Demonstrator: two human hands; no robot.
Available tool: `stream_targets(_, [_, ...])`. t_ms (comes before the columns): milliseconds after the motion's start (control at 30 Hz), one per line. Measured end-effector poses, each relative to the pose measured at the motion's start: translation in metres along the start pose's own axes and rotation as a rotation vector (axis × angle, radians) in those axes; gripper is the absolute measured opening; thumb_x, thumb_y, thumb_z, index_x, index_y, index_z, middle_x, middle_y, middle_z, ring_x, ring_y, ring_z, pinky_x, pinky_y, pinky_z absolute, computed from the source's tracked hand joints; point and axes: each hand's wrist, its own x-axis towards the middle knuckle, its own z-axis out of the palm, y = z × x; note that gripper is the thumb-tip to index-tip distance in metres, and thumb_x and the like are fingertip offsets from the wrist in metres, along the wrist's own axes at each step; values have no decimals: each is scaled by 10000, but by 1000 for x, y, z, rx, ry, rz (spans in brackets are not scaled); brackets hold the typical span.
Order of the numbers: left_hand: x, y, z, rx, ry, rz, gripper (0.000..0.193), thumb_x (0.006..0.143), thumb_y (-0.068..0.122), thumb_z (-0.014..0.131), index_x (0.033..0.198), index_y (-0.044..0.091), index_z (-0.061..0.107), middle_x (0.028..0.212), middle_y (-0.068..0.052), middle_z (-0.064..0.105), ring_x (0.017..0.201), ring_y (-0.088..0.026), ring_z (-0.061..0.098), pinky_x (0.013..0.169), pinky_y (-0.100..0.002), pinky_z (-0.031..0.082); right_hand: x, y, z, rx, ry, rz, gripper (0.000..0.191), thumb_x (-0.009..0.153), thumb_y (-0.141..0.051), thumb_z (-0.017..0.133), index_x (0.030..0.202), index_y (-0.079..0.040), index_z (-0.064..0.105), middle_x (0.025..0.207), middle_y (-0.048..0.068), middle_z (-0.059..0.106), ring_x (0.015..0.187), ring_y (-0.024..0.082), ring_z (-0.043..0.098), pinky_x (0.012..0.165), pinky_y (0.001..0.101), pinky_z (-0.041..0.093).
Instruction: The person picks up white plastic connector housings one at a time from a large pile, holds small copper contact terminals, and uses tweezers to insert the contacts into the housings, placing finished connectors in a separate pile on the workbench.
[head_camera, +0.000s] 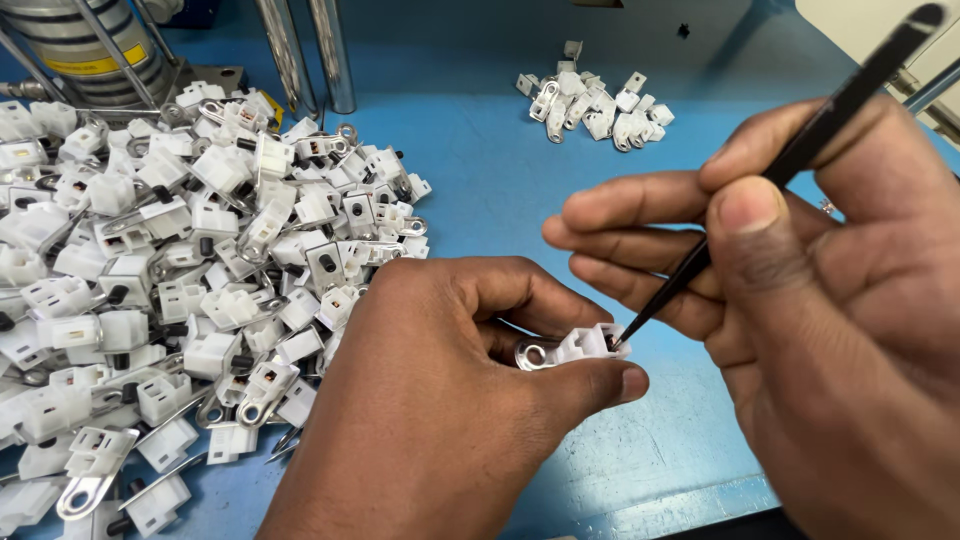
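- White plastic connector (583, 345) with a metal ring tab — pinched between thumb and fingers of the left hand (450, 400), near centre of the scene, just above the blue table (500, 190).
- Ring tab pointing left, open end of the housing facing right.
- Left hand: clenched on the connector, thumb tip lying along its near edge.
- Right hand (800, 300): closed around black tweezers (780, 170), held pen-fashion between thumb and forefinger; remaining fingers extended leftward behind the connector.
- Tweezers slanting from upper right down to lower left, tip touching the right-hand opening of the connector; upper end blurred.
- Large heap of white connectors (170, 270) at left, spread from far to near, many with metal tabs and dark inserts showing; nearest pieces just beside the left hand.
- Small pile of connectors (595, 100) at far centre, well apart from both hands.
- Metal rods (310, 50) standing upright at far left-centre, just beyond the heap.
- Grey cylinder with a yellow band (85, 45) in the far left corner.
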Motion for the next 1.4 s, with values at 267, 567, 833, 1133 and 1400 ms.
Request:
stream_targets(267, [6, -5, 4, -137, -3, 32, 283, 684, 257, 908, 932, 128, 864, 783, -14, 770, 692, -106, 704, 652, -286, 600, -15, 3, 21, -141, 176, 22, 146, 1088, -187, 415, 1134, -50, 395, 1056, 170, 722, 1010, 271, 784, 850, 375, 636])
stream_targets(567, [37, -14, -64, 336, 495, 256, 218, 820, 187, 812, 1035, 150, 807, 852, -55, 772, 647, -147, 727, 546, -344, 553, 62, 95, -13, -341, 78, 796, 153, 1036, -132, 598, 1094, -38, 704, 975, 140, 722, 660, 219, 462, 653, 388, 386])
stream_targets(833, [61, -38, -119, 924, 605, 136, 341, 860, 247, 837, 1185, 176, 762, 1116, -166, 737, 936, -332, 709, 913, -480, 528, 172, 172, 0, -880, 19, 523, 267, 947, -298, 766, 1150, -130, 726, 1009, 150, 755, 914, 255, 711, 825, 425, 550])
stream_targets(1133, [63, -19, -57, 459, 659, 659, 190, 863, 149, 784, 1037, 80, 751, 1132, -91, 746, 1057, -292, 686, 927, -407, 519, 197, 205, 10, -928, 129, 366, 346, 923, -394, 798, 1087, -93, 755, 911, 121, 733, 828, 247, 685, 747, 403, 508])
stream_targets(1400, [61, 7, -17, 9, 18, -160, 223, 911, 373, 739, 1057, 209, 781, 961, -48, 774, 895, -158, 716, 832, -357, 577, 71, 94, -16, -367, -179, 741, 181, 859, -180, 783, 1025, -108, 800, 661, 30, 642, 554, 109, 438, 485, 280, 355])
